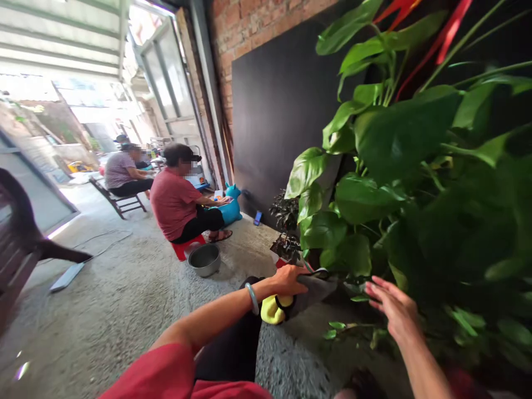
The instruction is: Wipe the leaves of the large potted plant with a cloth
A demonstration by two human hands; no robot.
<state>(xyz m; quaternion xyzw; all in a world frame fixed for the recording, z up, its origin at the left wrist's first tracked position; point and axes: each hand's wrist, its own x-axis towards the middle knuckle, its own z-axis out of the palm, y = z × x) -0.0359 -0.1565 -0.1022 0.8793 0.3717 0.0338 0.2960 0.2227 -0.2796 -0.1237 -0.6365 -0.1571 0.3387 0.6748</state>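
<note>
From the left, we find first a dark brown chair (19,238), then a co-worker in a red shirt (172,199) who sits on a low red stool (178,250), and just beside the stool a round grey basin (203,260) on the rough concrete floor (137,271)

Further to the right comes a yellow fabric piece (273,310) with a dark band; what exactly it is, we cannot tell. It lies just below the person's left hand (287,279), whose wrist carries a pale bangle (251,299). This hand appears closed on the upper left edge of a dark grey sheet (311,296), although some fingertips are hidden from us

The sheet is the main thing here, and it lies between the two hands: right of the left hand and slightly below it, and left of the right hand (390,307). The left hand is the nearer one, because it touches the sheet. As we judge, the long axis runs slantwise, from the yellow piece up to the right, and the narrower end points toward the leaves

The right hand is open and, as we see it, grips nothing; its fingers point left, toward the sheet, with a gap between. Behind and above it, the pothos plant (353,197) spreads broad leaves, and a small leafy stem (338,326) lies low between the hands
</note>
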